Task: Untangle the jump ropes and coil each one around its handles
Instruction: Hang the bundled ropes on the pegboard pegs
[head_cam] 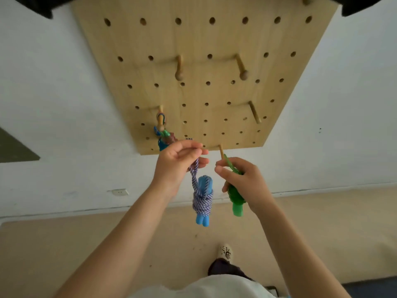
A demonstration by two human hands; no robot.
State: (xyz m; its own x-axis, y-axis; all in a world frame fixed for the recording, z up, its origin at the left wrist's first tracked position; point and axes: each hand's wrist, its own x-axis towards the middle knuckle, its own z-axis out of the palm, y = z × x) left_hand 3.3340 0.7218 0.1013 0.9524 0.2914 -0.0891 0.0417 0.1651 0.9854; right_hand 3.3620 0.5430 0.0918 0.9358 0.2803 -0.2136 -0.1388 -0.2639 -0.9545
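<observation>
Hands (pixel 178 162) (pixel 242 179) seemingly near pegboard edge (pixel 236 148)

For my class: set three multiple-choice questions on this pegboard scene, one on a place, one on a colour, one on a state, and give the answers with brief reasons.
1. Where does the third rope bundle hang?
A. on a lower left peg of the pegboard
B. on the floor
C. on the top right peg

2. What colour are the handles under the left hand?
A. red
B. blue
C. yellow

3. What is the right hand doing?
A. resting open
B. pressing the wall
C. gripping the green rope

Answers:
1 A, the bundle dangles from that peg.
2 B, blue handles show inside the striped rope.
3 C, its fingers curl round the green bundle.
</observation>
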